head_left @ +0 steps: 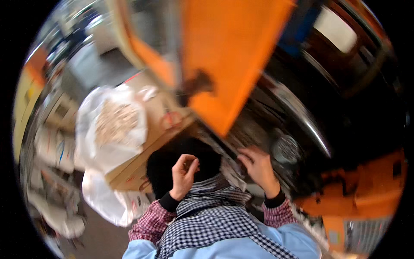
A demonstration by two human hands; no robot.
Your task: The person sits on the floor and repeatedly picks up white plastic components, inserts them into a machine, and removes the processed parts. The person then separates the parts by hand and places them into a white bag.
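Observation:
My left hand (pixel 184 177) is raised over my lap, above a dark black patch (pixel 157 166). Its fingers are curled in toward the thumb; whatever they hold, if anything, is hidden. My right hand (pixel 259 169) reaches forward beside the dark edge of an orange machine panel (pixel 233 56), fingers stretched out and slightly apart. I cannot tell whether the fingertips touch that edge. Just right of this hand is a round grey metal part (pixel 286 149). A checked apron (pixel 211 220) covers my lap.
On a cardboard box (pixel 155 110) to the left rests a white plastic bag (pixel 90 116) with many small beige pieces (pixel 117 123). Another white bag (pixel 103 196) hangs below. A curved shiny metal bar (pixel 308 123) and orange machine housing (pixel 366 185) stand to the right.

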